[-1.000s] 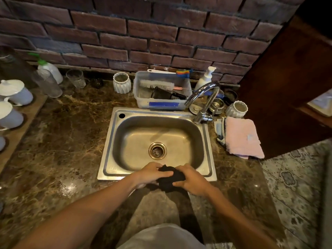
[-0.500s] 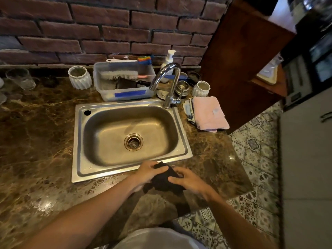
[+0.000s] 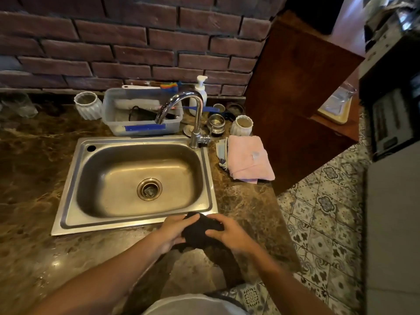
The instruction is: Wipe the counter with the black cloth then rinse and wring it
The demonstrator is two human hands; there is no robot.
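Note:
The black cloth (image 3: 200,230) is bunched up between both my hands, over the brown marble counter (image 3: 34,173) just in front of the sink's near rim. My left hand (image 3: 172,231) grips its left side with fingers curled under it. On the right side my right hand (image 3: 229,233) holds the cloth, its thumb pressed on top. The steel sink (image 3: 68,201) lies behind the hands, its basin dry-looking, with a drain in the middle. The chrome tap (image 3: 195,117) arches over the back right corner; no water is running.
A folded pink towel (image 3: 248,159) lies right of the sink. Behind the sink stand a grey tub with brushes (image 3: 141,130), two white ribbed cups (image 3: 87,108) (image 3: 244,126), a soap pump (image 3: 201,89) and a metal cup (image 3: 216,123). A wooden cabinet (image 3: 295,98) ends the counter on the right.
My view has swung to the right, so the sink now sits left of centre. Both hands stay on the bunched cloth at the sink's front edge.

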